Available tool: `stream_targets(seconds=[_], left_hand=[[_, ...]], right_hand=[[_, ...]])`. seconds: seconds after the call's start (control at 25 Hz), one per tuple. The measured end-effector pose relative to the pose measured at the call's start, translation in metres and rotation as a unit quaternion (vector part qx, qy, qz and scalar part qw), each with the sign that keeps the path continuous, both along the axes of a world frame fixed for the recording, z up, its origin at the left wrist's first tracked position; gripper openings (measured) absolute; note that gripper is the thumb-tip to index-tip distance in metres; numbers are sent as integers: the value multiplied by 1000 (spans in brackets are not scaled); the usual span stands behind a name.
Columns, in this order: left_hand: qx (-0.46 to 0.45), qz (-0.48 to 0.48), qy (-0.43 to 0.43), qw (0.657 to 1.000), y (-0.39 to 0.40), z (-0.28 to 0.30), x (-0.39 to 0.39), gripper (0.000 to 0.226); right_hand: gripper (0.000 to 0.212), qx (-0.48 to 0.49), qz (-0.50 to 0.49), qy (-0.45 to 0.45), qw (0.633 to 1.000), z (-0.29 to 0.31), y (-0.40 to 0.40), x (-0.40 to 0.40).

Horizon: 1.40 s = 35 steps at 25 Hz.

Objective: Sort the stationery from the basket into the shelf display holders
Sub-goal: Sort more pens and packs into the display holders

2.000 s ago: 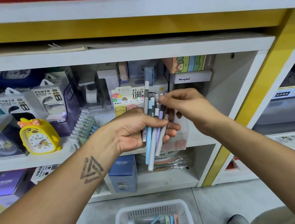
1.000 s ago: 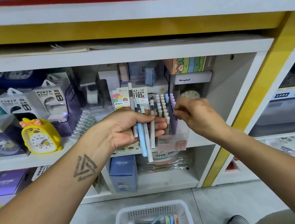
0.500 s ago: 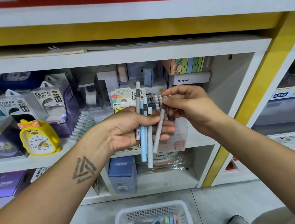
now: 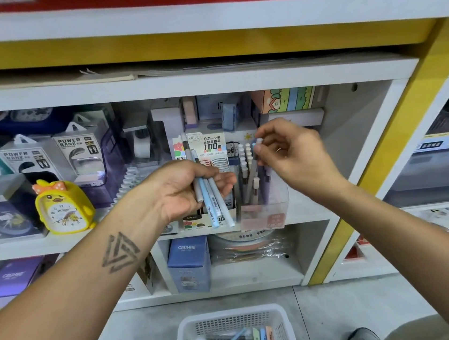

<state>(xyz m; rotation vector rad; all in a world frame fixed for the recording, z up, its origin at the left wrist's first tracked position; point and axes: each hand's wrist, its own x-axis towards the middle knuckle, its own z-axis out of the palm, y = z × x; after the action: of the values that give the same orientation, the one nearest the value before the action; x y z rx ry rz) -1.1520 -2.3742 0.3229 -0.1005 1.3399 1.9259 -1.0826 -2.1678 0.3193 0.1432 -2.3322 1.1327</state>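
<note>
My left hand (image 4: 183, 188) grips a small bunch of pens (image 4: 212, 199), grey, blue and white, in front of the middle shelf. My right hand (image 4: 291, 153) pinches the white top of one pen (image 4: 256, 152) whose barrel points down into a clear display holder (image 4: 264, 212) on the shelf. Several capped pens stand in rows inside that holder. Below on the floor stands the white mesh basket (image 4: 232, 322), with assorted erasers, pens and small packs in it.
A pencil-lead display box (image 4: 209, 143) stands behind my left hand. A yellow duck alarm clock (image 4: 61, 206) and power bank boxes (image 4: 76, 156) fill the shelf's left side. A blue box (image 4: 190, 263) sits on the lower shelf. My shoe (image 4: 363, 338) is beside the basket.
My right hand has taken one pen out of the bunch and carried it right, over the clear holder. The bunch in my left hand is smaller and has tilted.
</note>
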Motion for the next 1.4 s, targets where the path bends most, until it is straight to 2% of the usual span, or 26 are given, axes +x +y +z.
stream_targets(seconds=[0.08, 0.24, 0.48, 0.64, 0.72, 0.84, 0.92, 1.0, 1.08, 1.12, 1.4], left_hand=[[1, -7, 3, 1000, 0, -1, -1, 17], [-5, -10, 14, 1000, -4, -3, -2, 24], [3, -2, 13, 1000, -6, -1, 0, 16], [-7, -1, 27, 1000, -6, 0, 4, 29], [-1, -2, 35, 999, -5, 1, 6, 29], [1, -33, 50, 998, -4, 2, 9, 24], [6, -55, 57, 997, -2, 3, 12, 14], [12, -71, 68, 995, 0, 3, 15, 14], [18, -87, 81, 993, 4, 3, 19, 19], [22, -94, 86, 992, 5, 4, 20, 21], [28, -95, 87, 991, 7, 7, 26, 25]], right_hand=[[14, 104, -8, 3, 995, -6, -1, -1], [16, 186, -4, -6, 982, -15, -5, -2], [13, 221, 22, -10, 975, -15, -10, 1], [9, 231, 31, -19, 972, -14, -10, 3], [5, 261, 17, -22, 965, -14, -9, 2], [15, 293, -2, -38, 955, -15, -6, -1], [18, 214, -6, -55, 975, -14, -8, -2], [16, 54, 6, -76, 996, -10, -12, -4], [14, -103, 38, -103, 989, -5, -16, -4], [13, -146, 50, -110, 982, -4, -16, -4], [10, -234, 104, -151, 955, -1, -9, 0]])
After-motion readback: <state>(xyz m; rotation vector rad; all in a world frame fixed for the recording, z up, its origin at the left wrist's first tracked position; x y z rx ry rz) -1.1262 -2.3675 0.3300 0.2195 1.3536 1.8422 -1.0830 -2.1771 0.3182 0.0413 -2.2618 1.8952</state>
